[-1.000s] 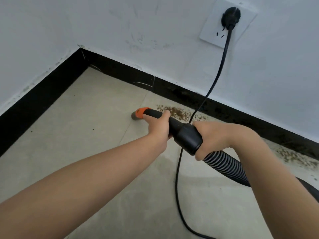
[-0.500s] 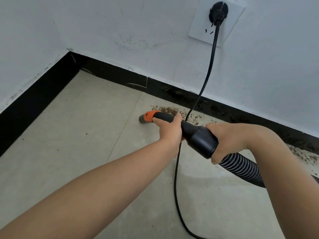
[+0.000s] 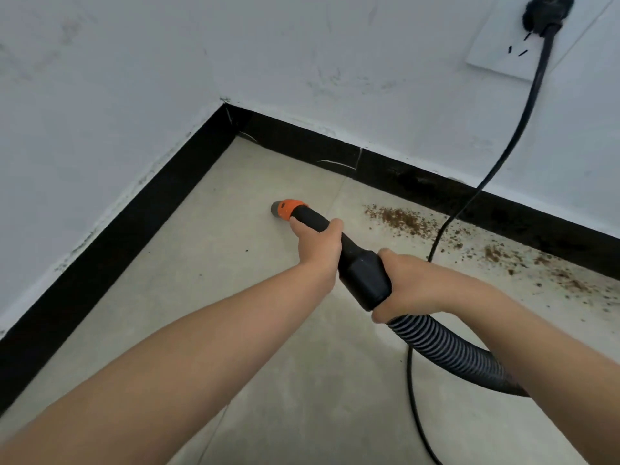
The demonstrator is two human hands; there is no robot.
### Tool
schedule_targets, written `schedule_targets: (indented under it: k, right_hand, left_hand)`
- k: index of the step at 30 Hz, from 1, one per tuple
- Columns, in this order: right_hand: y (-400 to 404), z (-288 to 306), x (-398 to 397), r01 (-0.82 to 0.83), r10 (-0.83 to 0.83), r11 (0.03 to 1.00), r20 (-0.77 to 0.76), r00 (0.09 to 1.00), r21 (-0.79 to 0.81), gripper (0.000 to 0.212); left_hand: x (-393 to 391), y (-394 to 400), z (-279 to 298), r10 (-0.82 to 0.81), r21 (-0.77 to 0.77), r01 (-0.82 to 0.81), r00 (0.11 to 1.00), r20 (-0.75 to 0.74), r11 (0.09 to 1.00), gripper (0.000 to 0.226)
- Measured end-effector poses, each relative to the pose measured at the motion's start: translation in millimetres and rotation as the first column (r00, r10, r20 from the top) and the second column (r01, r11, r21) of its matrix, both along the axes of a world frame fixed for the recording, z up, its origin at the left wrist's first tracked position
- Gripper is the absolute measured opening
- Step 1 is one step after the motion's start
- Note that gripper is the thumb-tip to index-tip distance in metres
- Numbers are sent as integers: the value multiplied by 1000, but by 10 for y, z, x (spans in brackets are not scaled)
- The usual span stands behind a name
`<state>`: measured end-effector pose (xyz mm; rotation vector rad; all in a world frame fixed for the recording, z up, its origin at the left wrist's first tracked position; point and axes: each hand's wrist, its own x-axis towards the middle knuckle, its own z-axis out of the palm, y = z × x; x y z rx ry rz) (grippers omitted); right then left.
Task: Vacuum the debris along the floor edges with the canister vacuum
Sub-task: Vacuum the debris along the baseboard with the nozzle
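Between the two hands runs the black vacuum wand (image 3: 339,243). Up front, the left hand (image 3: 317,245) is wrapped tight around the thin part. Behind it, the right hand (image 3: 407,285) squeezes the fat end where the bumpy hose (image 3: 446,352) joins. Past the left hand, the orange tip (image 3: 290,209) points at the floor (image 3: 167,290). Off to the right of both hands, brown crumbs (image 3: 399,221) lie along the black wall strip (image 3: 419,186). Near the right hand, a black cord (image 3: 518,129) hangs from the wall plug (image 3: 540,10).
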<state>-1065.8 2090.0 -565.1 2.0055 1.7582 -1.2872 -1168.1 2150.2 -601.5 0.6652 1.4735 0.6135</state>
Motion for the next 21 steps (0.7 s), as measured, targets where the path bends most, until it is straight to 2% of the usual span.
schedule_targets:
  k: [5,8,11,21]
  right_hand:
    - [228,-177,-404,54,-48,996,-92,995,69,52]
    - [335,-224,-582,136,-119,986,-163,979,98,50]
    - [446,-263,-680,190,-160,973,-212,964,129,48]
    - [735,-365,-868,197,-162,976,-303,939,89,55]
  left_hand:
    - [-421,290,-76,2,55,1,998,-61,998,72]
    - [-621,470,-75,-50,73,54,997,-52,996,71]
    - [-746,617,-77,-22,74,26,999,-50,997,73]
    - [-1001,868,-144,40,67,-35,996,-76,997,75]
